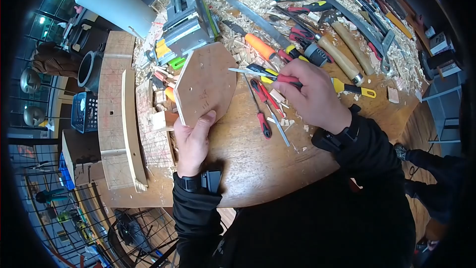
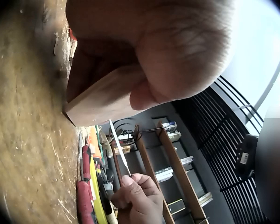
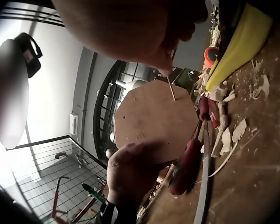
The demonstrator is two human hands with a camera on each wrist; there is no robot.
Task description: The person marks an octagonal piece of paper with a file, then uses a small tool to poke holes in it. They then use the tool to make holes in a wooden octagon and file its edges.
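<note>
An eight-sided wooden board (image 1: 207,82) with small drilled holes and pencil marks stands tilted above the workbench. My left hand (image 1: 192,144) grips its lower edge, thumb on the marked face, the other fingers hidden behind. My right hand (image 1: 313,92) holds a slim file (image 1: 244,71) by its red and black handle (image 1: 289,80). In the right wrist view the file's tip overlaps the board's face (image 3: 154,116) near its upper right edge. The left wrist view shows the file's blade (image 2: 117,144) reaching to the board's edge (image 2: 107,93).
Red-handled files (image 1: 264,125) lie on the bench (image 1: 248,173) between my hands. A metal vise (image 1: 186,30) stands behind the board. Wood shavings, an orange-handled tool (image 1: 259,45), a wooden-handled chisel (image 1: 339,59) and saws spread across the back. Long wooden strips (image 1: 130,129) lie at left.
</note>
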